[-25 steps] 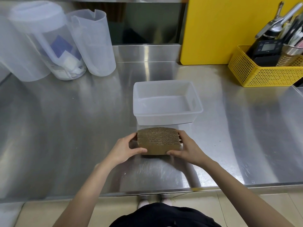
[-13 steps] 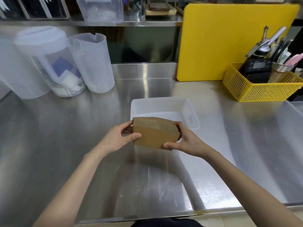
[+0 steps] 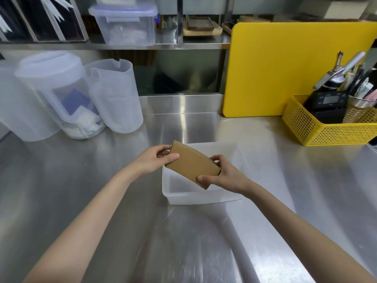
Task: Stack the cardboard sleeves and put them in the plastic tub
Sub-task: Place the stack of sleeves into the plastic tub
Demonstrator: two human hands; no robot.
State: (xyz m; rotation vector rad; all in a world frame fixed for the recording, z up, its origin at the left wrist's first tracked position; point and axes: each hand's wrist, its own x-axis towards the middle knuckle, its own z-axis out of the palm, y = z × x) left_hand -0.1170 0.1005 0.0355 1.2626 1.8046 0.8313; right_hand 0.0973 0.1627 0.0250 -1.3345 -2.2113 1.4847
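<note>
A stack of brown cardboard sleeves (image 3: 191,164) hangs tilted over the translucent plastic tub (image 3: 204,198), its right end lower and dipping inside the tub. My left hand (image 3: 155,160) pinches the stack's upper left end. My right hand (image 3: 223,176) grips the lower right end, thumb on the front face. The tub stands on the steel counter in the middle, and what shows of its inside looks bare; part of it is hidden behind the stack and my right hand.
Clear plastic pitchers (image 3: 114,94) and a lidded jug (image 3: 59,94) stand at the back left. A yellow cutting board (image 3: 285,68) leans at the back right. A yellow basket (image 3: 330,127) with tools and a scale sits at the right. A shelf with a lidded box (image 3: 126,23) runs above.
Both hands lifted the stack off the counter, carried it forward over the tub and tilted it right end down. The camera view rose.
</note>
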